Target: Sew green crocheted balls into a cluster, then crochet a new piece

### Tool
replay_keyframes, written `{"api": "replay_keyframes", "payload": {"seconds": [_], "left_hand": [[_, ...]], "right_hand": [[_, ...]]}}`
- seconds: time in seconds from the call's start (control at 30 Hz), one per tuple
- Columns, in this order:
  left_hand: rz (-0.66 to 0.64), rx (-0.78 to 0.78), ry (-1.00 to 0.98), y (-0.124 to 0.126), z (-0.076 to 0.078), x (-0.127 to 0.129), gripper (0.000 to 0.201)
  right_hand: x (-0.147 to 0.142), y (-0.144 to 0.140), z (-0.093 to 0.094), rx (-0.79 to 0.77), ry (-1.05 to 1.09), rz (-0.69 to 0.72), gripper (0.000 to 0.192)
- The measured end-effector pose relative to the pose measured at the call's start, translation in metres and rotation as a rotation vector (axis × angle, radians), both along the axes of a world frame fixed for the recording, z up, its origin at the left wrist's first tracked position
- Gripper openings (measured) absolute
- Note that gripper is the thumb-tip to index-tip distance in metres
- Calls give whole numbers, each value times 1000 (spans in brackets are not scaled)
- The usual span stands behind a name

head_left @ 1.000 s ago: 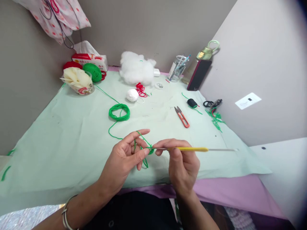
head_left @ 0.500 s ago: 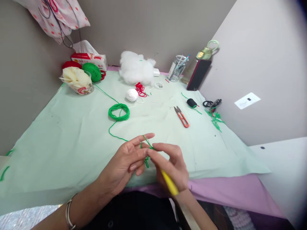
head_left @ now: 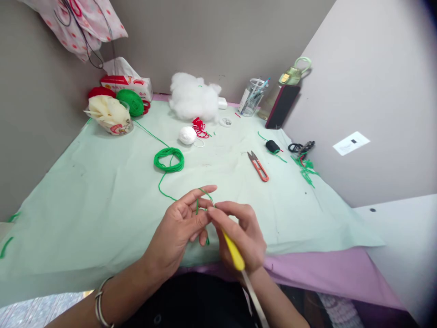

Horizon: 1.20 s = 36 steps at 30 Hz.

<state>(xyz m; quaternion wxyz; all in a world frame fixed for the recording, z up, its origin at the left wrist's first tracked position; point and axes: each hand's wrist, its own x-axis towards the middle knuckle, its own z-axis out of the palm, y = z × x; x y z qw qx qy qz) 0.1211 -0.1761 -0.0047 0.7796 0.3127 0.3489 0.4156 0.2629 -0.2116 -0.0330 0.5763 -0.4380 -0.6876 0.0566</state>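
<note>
Two hands met: our left hand (head_left: pixel 180 228) pinched green yarn (head_left: pixel 201 205), our right hand (head_left: pixel 244 234) gripped the yellow crochet hook (head_left: pixel 234 250); snips (head_left: pixel 258 166) lay at one o'clock

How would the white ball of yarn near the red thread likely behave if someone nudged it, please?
The white ball of yarn looks round and rests free on the green cloth, so it would probably roll. It seems small and soft, so likely light and not fragile. A loose strand curls beside it, so it may unwind a little and drag against the red thread.
</note>
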Motion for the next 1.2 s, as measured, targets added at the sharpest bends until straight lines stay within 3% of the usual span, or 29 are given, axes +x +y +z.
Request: {"api": "replay_keyframes", "payload": {"seconds": [0.07,0.13,0.27,0.43,0.73,0.9,1.2], "left_hand": [[-62,-93,-74,2,0,-1,40],[-77,-143,-114,4,0,-3,34],[-3,-62,-47,5,1,-4,29],[-5,87,86,1,-3,-3,29],[10,122,151,1,-2,-6,35],[3,170,179,-1,-3,-8,33],[72,229,256,3,-1,-7,29]], "right_hand": [[2,0,0,20,-10,-4,35],[4,1,2,-42,179,-11,30],[3,6,6,-182,561,121,22],[1,8,3,-244,550,208,18],[8,11,3,-344,721,257,20],[14,6,7,-298,567,233,20],[21,-4,4,-2,-58,137,35]]}}
